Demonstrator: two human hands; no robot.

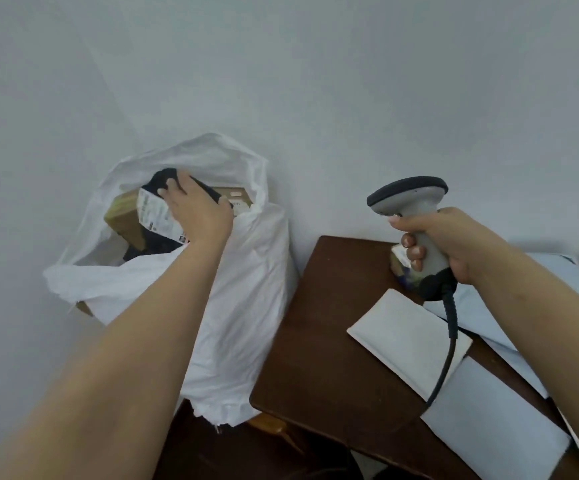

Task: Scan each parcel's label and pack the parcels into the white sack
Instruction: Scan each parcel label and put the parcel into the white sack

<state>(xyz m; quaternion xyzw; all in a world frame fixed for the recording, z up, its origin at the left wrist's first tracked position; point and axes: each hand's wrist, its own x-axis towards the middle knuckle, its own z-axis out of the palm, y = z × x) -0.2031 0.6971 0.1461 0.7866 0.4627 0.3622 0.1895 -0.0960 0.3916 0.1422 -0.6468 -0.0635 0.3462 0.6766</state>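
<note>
The white sack (246, 306) stands open against the wall, just beside the counter's (315, 341) left edge. The left hand (199, 211) reaches into its mouth, fingers curled round a black parcel (166, 178) with a white label (156, 216). Under it lie two brown boxes, one at the sack's left side (125, 216) and one at the back (237, 199). The right hand (443, 240) hangs above the counter's far edge, fingers wrapped round the grip of a grey scanner (409, 197), whose dark cable (449, 344) trails down over the envelopes. On the counter lie three white envelopes: one (402, 334) near the middle, one (492, 434) at the near edge, one (499, 313) under the right forearm. A small box (402, 268) sits partly hidden behind the scanner's grip.
</note>
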